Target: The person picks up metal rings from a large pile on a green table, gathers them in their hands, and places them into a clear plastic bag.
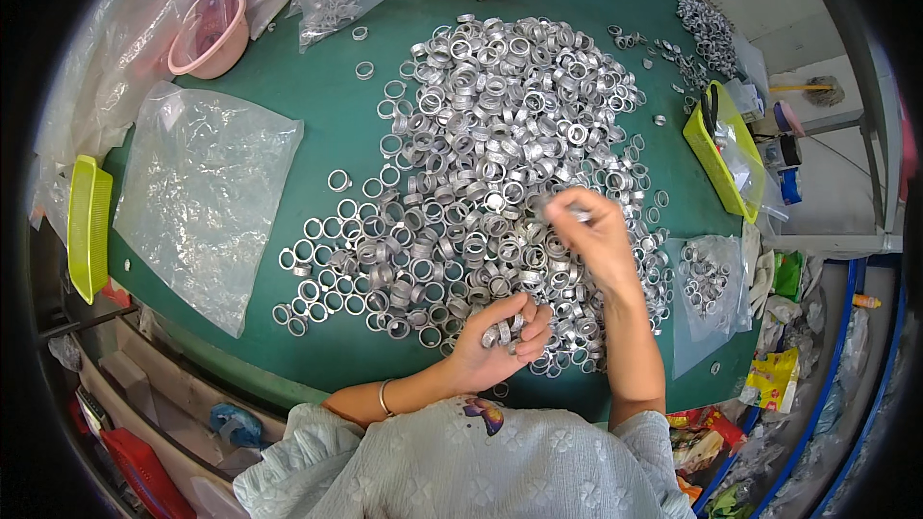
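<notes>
A large heap of silvery metal rings (510,135) covers the middle of a green table (327,139). The person's left hand (478,350) curls its fingers around several rings at the heap's near edge. Over the heap, the right hand (604,240) pinches a blurred silvery piece (578,215) between thumb and fingertips. A clear plastic bag (207,192) lies to the left.

At far left, a lime-green plastic basket (89,231); farther back, a pink plastic bowl (213,58). At right, a yellow-green basket (712,163) holding clear plastic packets (738,165); lower down, a yellow package (772,380).
</notes>
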Motion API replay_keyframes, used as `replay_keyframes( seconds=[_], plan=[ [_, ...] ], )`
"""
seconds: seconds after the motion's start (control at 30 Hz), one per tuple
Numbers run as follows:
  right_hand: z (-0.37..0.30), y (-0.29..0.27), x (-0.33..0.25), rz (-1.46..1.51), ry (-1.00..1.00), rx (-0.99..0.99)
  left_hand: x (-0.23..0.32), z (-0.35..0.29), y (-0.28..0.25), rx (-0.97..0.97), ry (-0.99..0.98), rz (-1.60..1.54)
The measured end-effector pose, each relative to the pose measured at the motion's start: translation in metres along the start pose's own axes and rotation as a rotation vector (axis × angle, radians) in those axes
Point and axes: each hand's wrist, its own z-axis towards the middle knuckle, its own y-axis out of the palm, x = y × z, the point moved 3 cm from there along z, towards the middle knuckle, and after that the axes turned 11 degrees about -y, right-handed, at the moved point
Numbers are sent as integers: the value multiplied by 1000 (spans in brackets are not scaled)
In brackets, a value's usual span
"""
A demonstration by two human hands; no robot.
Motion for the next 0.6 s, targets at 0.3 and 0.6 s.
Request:
replay_keyframes(
  seconds=[0.3,0.6],
  plan=[
    [-6,-1,-19,2,116,-23,3,3,4,183,184,24],
    [6,3,-50,-157,-391,-339,16,-5,-11,175,428,-55]
  ],
)
